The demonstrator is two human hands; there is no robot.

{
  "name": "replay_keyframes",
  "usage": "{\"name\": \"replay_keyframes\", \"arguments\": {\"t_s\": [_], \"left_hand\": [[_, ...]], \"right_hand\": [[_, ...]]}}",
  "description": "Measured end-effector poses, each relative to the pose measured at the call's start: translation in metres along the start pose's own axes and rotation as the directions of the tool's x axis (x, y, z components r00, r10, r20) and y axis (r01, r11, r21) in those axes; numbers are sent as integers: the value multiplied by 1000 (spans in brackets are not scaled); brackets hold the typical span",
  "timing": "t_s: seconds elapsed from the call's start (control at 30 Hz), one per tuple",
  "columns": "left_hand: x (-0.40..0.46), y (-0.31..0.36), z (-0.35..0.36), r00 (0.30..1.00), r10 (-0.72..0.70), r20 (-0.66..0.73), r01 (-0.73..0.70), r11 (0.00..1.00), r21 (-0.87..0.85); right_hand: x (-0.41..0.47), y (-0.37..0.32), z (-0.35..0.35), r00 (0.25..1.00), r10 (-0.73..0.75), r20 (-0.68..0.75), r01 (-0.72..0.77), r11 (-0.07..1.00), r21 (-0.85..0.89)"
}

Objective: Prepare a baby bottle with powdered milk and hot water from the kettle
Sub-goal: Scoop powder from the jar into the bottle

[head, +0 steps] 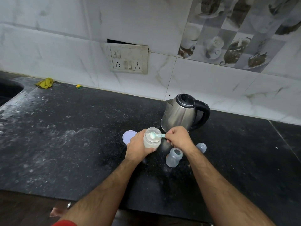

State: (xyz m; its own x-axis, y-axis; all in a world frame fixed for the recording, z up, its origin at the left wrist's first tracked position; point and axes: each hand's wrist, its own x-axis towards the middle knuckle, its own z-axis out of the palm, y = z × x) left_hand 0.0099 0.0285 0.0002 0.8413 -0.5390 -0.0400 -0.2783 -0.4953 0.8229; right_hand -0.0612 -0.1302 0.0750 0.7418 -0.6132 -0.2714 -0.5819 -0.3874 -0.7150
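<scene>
The jar (152, 139) of white powder is held just above the counter (65, 144), in front of the kettle (182, 113). The left hand (139, 148) wraps its fingers around the jar's left side, so that side and part of the base are hidden. A pale green scoop (156, 135) lies across the jar's open mouth, bowl over the powder; whether the bowl is full is hard to make out. The right hand (178, 138) pinches the scoop's handle, its fingers curled together and covering the handle's end.

Just right of the jar, the open bottle (174, 157) stands on the counter, partly under the right wrist. Its cap (201, 147) sits behind that forearm, half hidden. A round lid (129, 137) lies flat to the jar's left, its right edge covered by the left hand.

The counter is black speckled stone, smeared with white dust. A sink (8, 92) is cut off at the left edge. A yellow cloth (45, 83) lies by the marble-tiled wall, where a grimy socket plate (128, 60) hangs slightly loose.
</scene>
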Motion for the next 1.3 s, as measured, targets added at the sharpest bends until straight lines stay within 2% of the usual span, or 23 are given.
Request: {"name": "replay_keyframes", "arguments": {"t_s": [0.1,0.47,0.63,0.73,0.83,0.93,1.03,1.17,1.3], "left_hand": [[-1,3,-2,1000,2,-2,-2,1000,-28],[-1,-2,-5,998,-59,29,60,997,-44],[0,-13,-2,994,-92,55,92,996,1],[-18,-19,6,979,-174,-104,169,984,-53],[-52,-18,19,958,-154,-242,122,982,-142],[-67,-15,38,990,-45,-132,29,993,-118],[-61,-1,51,1000,0,9,1,997,-76],[-45,18,63,993,33,111,-33,999,-7],[-32,26,71,982,41,185,-44,999,15]], "right_hand": [[-5,2,0,1000,3,-13,-2,997,73],[-14,0,4,987,142,70,-156,950,271],[-25,8,-15,995,100,22,-101,923,371],[-36,23,-31,995,85,-43,-59,907,416],[-50,46,-43,989,108,-103,-55,905,421],[-64,65,-49,980,140,-139,-72,909,411],[-69,77,-51,974,150,-172,-77,925,371],[-73,83,-49,968,119,-221,-67,971,229],[-76,85,-44,964,28,-263,-9,997,72]]}}
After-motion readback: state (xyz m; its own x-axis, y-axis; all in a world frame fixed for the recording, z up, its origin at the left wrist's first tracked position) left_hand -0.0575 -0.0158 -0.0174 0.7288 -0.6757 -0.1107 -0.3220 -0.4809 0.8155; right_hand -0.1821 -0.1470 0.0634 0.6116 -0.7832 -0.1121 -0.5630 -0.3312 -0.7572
